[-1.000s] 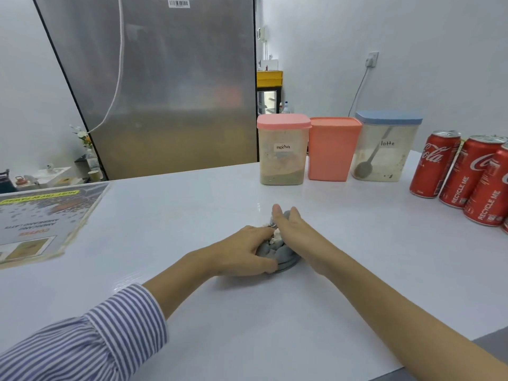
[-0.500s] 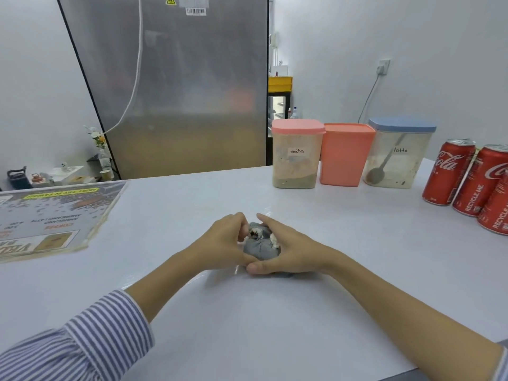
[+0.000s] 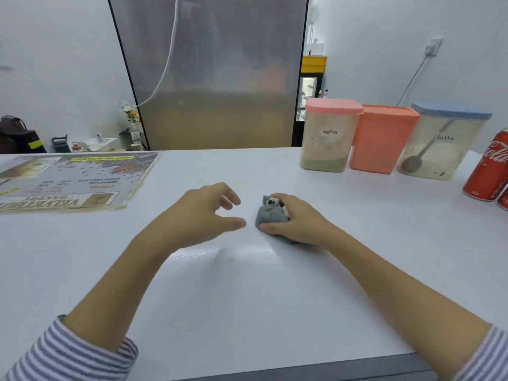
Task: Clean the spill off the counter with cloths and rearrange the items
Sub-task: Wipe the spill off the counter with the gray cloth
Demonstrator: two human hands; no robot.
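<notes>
A grey cloth (image 3: 270, 214) is bunched into a small bundle on the white counter (image 3: 247, 312), with pale crumbs showing at its top. My right hand (image 3: 298, 221) grips the bundle from the right, thumb along its near edge. My left hand (image 3: 200, 213) hovers just left of the cloth with loosely curled fingers and holds nothing. A wet sheen (image 3: 220, 250) lies on the counter in front of both hands.
At the back right stand a mocha container (image 3: 327, 136), an orange container (image 3: 382, 138) and a latte container (image 3: 439, 141) with a spoon inside. Red cola cans (image 3: 492, 171) sit at the far right. A laminated menu (image 3: 68, 180) lies at the left. The counter's front edge runs near the bottom.
My left hand has let go of the cloth bundle and drawn away to the left. My right hand now holds the bundle alone.
</notes>
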